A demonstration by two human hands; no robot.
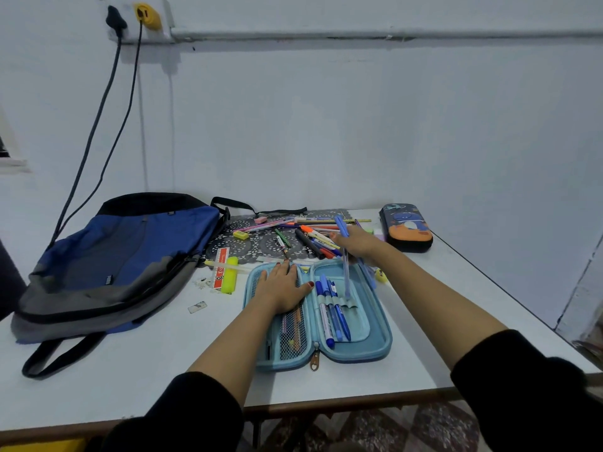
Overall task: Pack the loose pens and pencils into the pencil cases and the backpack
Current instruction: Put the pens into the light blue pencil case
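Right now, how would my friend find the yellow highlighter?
Start at the blue backpack on the left. Between it and the open blue pencil case lies the highlighter, beside a red strip. It is the only fat yellow stick.

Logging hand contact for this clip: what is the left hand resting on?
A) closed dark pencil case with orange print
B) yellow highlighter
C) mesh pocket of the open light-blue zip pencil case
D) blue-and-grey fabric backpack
C: the left hand lies flat on the mesh pocket of the open light-blue zip pencil case.
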